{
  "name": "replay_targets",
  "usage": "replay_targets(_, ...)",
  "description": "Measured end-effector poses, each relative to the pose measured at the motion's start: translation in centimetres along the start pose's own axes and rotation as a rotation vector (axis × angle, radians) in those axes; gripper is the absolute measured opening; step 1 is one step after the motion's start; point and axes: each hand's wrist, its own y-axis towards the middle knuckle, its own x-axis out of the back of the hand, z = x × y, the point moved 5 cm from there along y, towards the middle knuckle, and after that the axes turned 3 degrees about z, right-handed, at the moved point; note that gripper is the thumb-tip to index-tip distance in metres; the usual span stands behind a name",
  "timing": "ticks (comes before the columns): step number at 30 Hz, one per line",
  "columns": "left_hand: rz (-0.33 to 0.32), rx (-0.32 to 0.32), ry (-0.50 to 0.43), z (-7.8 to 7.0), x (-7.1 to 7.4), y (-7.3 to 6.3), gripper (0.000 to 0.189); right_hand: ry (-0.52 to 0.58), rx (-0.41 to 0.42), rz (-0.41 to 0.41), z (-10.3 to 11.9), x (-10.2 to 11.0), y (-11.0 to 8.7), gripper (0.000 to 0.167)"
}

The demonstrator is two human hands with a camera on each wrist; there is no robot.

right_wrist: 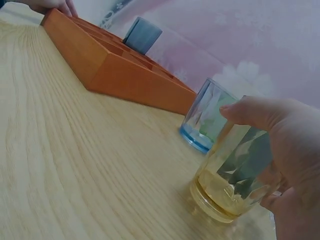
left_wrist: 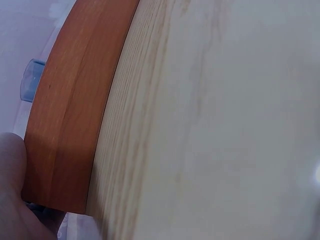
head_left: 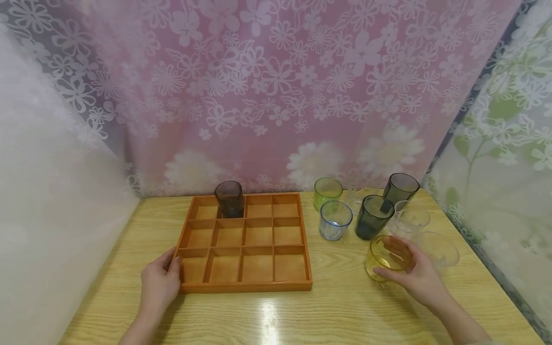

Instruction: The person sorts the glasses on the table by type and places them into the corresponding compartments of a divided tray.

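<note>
My right hand (head_left: pixel 420 277) holds a yellow glass (head_left: pixel 373 262), thumb on the near side and fingers around the far side. In the right wrist view the glass (right_wrist: pixel 215 197) stands upright with its base at the table. My left hand (head_left: pixel 160 282) grips the left front corner of a wooden compartment tray (head_left: pixel 246 288); in the left wrist view the thumb lies against the tray's wall (left_wrist: pixel 55 175). A dark grey glass (head_left: pixel 230 201) stands in a back-row compartment, second from the left. The other compartments hold nothing.
Right of the tray stand a blue-rimmed glass (head_left: pixel 334 229), a green glass (head_left: pixel 327 192) and two dark glasses (head_left: pixel 372 223). Several clear glasses, one of them at the right (head_left: pixel 444 251), stand close to my right hand. A floral curtain (head_left: pixel 267 96) hangs behind the table.
</note>
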Motion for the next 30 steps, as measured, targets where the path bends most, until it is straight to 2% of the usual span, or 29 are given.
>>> replay_targets(8,0.003,-0.012,0.004,0.2,0.0,-0.1,0.036,-0.032,0.007,0.023,2.0,-0.4,1.1,0.082)
replay_targets(15,0.004,-0.007,-0.008,0.1,0.0,0.0,0.036,0.0,0.032,0.082,4.2,-1.6,2.4,0.08)
replay_targets(23,0.0,-0.001,-0.004,0.3,0.0,0.0,0.036,0.057,0.092,0.141,6.7,-4.0,4.2,0.083)
replay_targets(30,0.006,-0.013,-0.02,0.1,0.2,-0.1,0.036,0.055,0.101,0.202,8.2,-6.6,5.9,0.081)
